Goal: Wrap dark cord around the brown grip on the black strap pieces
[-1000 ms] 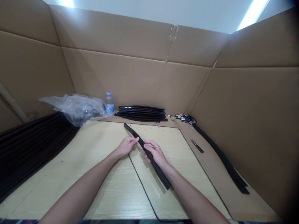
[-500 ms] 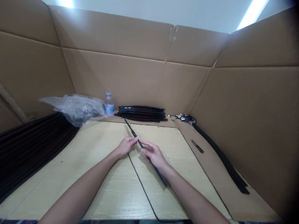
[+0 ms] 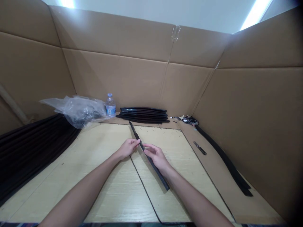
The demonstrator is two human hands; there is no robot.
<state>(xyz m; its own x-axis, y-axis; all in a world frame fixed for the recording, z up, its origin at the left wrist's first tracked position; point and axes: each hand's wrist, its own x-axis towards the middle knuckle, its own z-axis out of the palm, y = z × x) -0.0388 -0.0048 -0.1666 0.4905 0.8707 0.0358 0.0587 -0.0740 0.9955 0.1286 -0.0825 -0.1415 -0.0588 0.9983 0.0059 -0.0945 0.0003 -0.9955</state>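
Note:
A long thin black strip [image 3: 136, 134] runs diagonally over the light wooden tabletop [image 3: 101, 176], from far left to near right. My left hand [image 3: 127, 148] pinches it near its middle with closed fingertips. My right hand [image 3: 156, 158] is wrapped round the strip just below that, and the lower end sticks out past my right wrist. Both forearms reach in from the bottom edge.
A stack of black strips [image 3: 143, 114] lies at the back by a small water bottle [image 3: 110, 106] and a clear plastic bag [image 3: 75, 108]. Dark strips [image 3: 28, 148] pile at left. A small cutter [image 3: 200, 148] and another long strip [image 3: 224, 160] lie right. Cardboard walls [image 3: 248, 110] surround the table.
The strip has been rolled in my hands, from its flat face to its thin edge and partly back, and its far end has shifted slightly right. Both hands stay in nearly the same place.

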